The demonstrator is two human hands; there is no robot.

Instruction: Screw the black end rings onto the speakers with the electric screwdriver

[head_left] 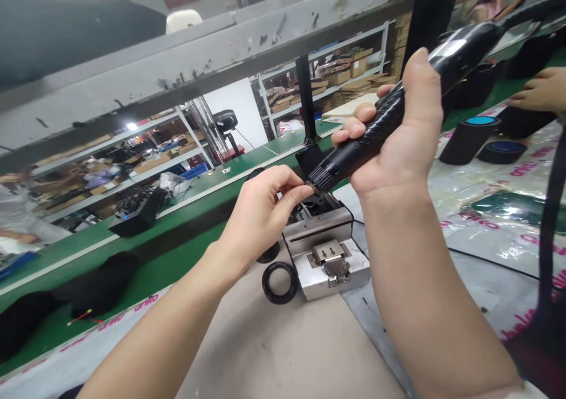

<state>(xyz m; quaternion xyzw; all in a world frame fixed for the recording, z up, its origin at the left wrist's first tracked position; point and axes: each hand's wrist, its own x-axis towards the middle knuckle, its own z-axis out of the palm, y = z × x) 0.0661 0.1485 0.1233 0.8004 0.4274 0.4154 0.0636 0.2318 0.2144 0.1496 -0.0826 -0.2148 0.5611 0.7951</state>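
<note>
My right hand (398, 128) is wrapped round a black power screwdriver (375, 122), which slants down to the left. Its lower end sits over a metal fixture (329, 251) with a latch on its front. My left hand (269, 210) pinches at the tool's tip, thumb and forefinger together; what lies between them is too small to make out. Beside the fixture, on the beige work surface, rests a black ring (280, 282). Dark parts inside the fixture's top are partly hidden by my hands.
A green conveyor (177, 249) runs behind, carrying black items. Black cylinders (469, 139) stand at the right on printed plastic, near another person's hand (542, 89). A grey beam (198, 51) crosses above. A cable hangs at the far right.
</note>
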